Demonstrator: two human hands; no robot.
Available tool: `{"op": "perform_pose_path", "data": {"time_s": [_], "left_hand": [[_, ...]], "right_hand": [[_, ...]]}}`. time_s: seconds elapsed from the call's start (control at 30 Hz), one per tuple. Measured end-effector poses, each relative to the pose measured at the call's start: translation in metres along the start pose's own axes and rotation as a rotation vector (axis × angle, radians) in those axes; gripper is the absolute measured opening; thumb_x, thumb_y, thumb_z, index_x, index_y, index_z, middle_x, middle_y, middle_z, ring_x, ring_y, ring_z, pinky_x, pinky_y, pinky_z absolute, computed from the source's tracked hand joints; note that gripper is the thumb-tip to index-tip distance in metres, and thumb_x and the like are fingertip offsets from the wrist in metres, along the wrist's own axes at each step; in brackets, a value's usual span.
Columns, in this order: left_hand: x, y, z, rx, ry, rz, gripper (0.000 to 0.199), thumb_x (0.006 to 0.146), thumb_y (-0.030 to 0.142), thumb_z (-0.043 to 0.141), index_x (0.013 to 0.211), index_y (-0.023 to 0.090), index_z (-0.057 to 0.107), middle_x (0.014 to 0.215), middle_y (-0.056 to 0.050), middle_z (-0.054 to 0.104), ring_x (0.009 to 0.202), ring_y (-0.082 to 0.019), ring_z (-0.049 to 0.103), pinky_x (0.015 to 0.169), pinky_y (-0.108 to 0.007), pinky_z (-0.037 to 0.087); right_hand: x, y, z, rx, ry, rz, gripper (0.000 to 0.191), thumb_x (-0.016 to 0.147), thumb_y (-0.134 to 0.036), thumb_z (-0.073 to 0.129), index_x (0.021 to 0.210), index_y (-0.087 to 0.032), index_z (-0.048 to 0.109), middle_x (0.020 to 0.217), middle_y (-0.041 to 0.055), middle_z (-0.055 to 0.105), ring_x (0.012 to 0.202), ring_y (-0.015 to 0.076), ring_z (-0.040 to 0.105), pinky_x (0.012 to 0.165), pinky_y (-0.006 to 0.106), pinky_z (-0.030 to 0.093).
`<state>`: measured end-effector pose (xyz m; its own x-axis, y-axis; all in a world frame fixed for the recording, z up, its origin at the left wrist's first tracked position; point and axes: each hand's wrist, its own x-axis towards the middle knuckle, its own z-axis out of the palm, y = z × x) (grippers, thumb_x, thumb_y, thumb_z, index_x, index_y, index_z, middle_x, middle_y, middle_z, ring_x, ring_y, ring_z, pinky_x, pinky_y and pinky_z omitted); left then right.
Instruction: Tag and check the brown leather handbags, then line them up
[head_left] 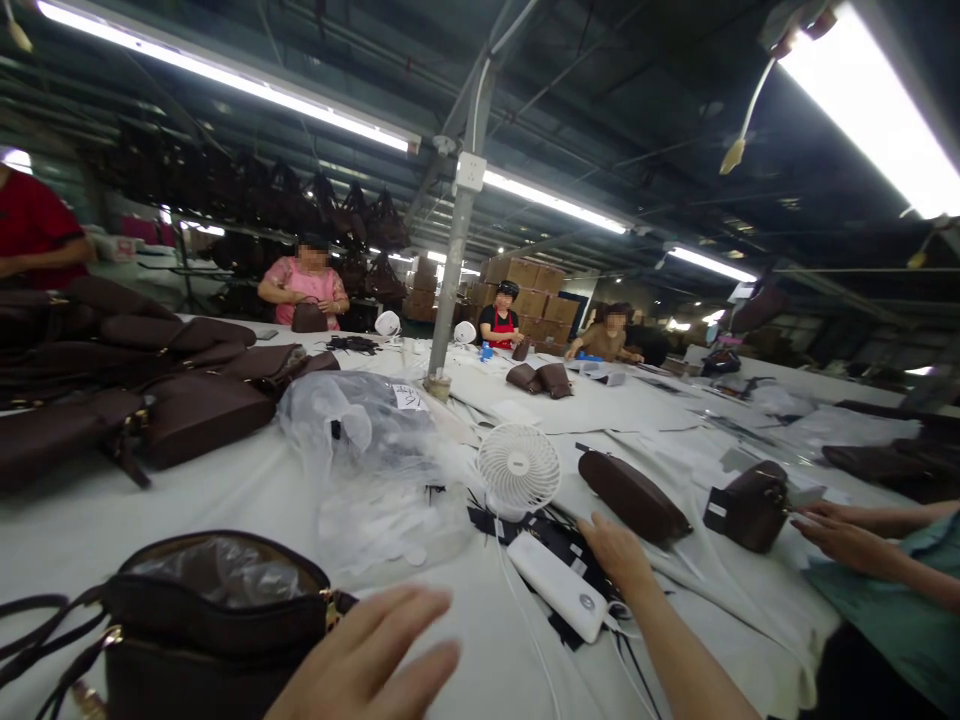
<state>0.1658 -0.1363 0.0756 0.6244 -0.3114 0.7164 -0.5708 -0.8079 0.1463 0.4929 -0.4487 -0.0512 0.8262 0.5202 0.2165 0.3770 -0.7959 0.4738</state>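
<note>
A dark brown handbag point(202, 640) stands unzipped at the lower left, with crumpled clear plastic inside. Beside its right end is my left hand point(382, 650), fingers apart and slightly blurred, holding nothing. My right hand point(615, 555) reaches to a pile of black tags point(559, 545) behind a white power bank point(559, 585); its fingertips are partly hidden, so what they hold cannot be made out. A small white fan point(519, 466) stands just behind the tags, with a cable running towards me. To the right of the fan lies a closed brown bag point(634, 495).
Many brown bags point(202, 415) are heaped at the left. A clear plastic sack point(360, 430) lies in the middle, near a metal post point(454, 270). At the right, a person's hands point(847, 530) are beside a tagged bag point(757, 505). Other people sit or stand across the table.
</note>
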Motion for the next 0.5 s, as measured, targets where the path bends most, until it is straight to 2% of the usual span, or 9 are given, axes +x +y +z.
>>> {"op": "perform_pose_path", "data": {"time_s": [0.07, 0.13, 0.2, 0.23, 0.3, 0.37, 0.43, 0.5], "left_hand": [[0.069, -0.008, 0.028, 0.037, -0.050, -0.032, 0.043, 0.084, 0.017, 0.053, 0.126, 0.024, 0.056, 0.139, -0.006, 0.051, 0.127, -0.024, 0.044, 0.105, -0.043, 0.043], [0.144, -0.023, 0.067, 0.102, -0.129, -0.046, 0.041, 0.085, 0.024, 0.054, 0.126, 0.018, 0.055, 0.139, -0.011, 0.050, 0.131, -0.027, 0.039, 0.110, -0.046, 0.035], [0.206, -0.041, 0.111, 0.196, -0.230, -0.071, 0.045, 0.089, 0.032, 0.050, 0.132, 0.018, 0.049, 0.140, -0.011, 0.048, 0.135, -0.031, 0.034, 0.111, -0.053, 0.030], [0.229, -0.051, 0.132, 0.242, -0.322, -0.093, 0.049, 0.089, 0.037, 0.050, 0.136, 0.021, 0.046, 0.143, -0.011, 0.045, 0.137, -0.033, 0.030, 0.112, -0.058, 0.024], [0.256, -0.068, 0.166, 0.313, -0.531, -0.183, 0.053, 0.089, 0.047, 0.050, 0.137, 0.027, 0.045, 0.146, -0.009, 0.041, 0.139, -0.038, 0.024, 0.110, -0.066, 0.016], [0.263, -0.079, 0.188, 0.352, -0.684, -0.250, 0.047, 0.088, 0.051, 0.048, 0.131, 0.030, 0.052, 0.142, -0.008, 0.046, 0.134, -0.039, 0.032, 0.105, -0.069, 0.022], [0.260, -0.083, 0.199, 0.366, -0.726, -0.260, 0.044, 0.088, 0.051, 0.048, 0.126, 0.031, 0.056, 0.136, -0.009, 0.050, 0.128, -0.038, 0.040, 0.100, -0.066, 0.031], [0.255, -0.082, 0.204, 0.370, -0.706, -0.232, 0.044, 0.087, 0.050, 0.050, 0.126, 0.030, 0.056, 0.135, -0.010, 0.050, 0.125, -0.036, 0.041, 0.097, -0.062, 0.036]], "right_hand": [[-0.001, 0.001, 0.002, 0.014, 0.016, 0.004, 0.029, 0.091, -0.008, 0.043, 0.099, -0.022, 0.067, 0.095, 0.0074, 0.065, 0.075, 0.0173, 0.067, 0.056, 0.023, 0.043], [-0.001, 0.003, 0.004, 0.028, 0.024, 0.005, 0.028, 0.091, -0.008, 0.043, 0.097, -0.023, 0.067, 0.093, 0.0068, 0.064, 0.073, 0.0162, 0.066, 0.055, 0.022, 0.042], [0.000, 0.006, 0.004, 0.041, 0.026, 0.000, 0.028, 0.090, -0.007, 0.045, 0.096, -0.024, 0.066, 0.094, 0.0061, 0.063, 0.076, 0.0160, 0.066, 0.054, 0.021, 0.041], [0.000, 0.009, 0.004, 0.047, 0.028, -0.002, 0.028, 0.089, -0.007, 0.046, 0.097, -0.025, 0.066, 0.095, 0.0058, 0.063, 0.079, 0.0162, 0.066, 0.055, 0.021, 0.040], [-0.001, 0.020, 0.003, 0.055, 0.027, 0.008, 0.027, 0.089, -0.008, 0.048, 0.098, -0.026, 0.066, 0.099, 0.0054, 0.062, 0.084, 0.0169, 0.065, 0.056, 0.021, 0.041], [-0.008, 0.038, 0.004, 0.058, 0.020, 0.058, 0.026, 0.089, -0.010, 0.049, 0.096, -0.027, 0.066, 0.100, 0.0059, 0.062, 0.087, 0.0178, 0.064, 0.058, 0.021, 0.041], [-0.022, 0.065, 0.006, 0.051, 0.005, 0.170, 0.027, 0.091, -0.011, 0.045, 0.094, -0.024, 0.068, 0.098, 0.0088, 0.062, 0.083, 0.0197, 0.065, 0.058, 0.024, 0.043], [-0.042, 0.099, 0.011, 0.039, -0.023, 0.337, 0.032, 0.092, -0.012, 0.039, 0.096, -0.019, 0.069, 0.092, 0.0129, 0.063, 0.074, 0.0228, 0.066, 0.055, 0.028, 0.044]]}}
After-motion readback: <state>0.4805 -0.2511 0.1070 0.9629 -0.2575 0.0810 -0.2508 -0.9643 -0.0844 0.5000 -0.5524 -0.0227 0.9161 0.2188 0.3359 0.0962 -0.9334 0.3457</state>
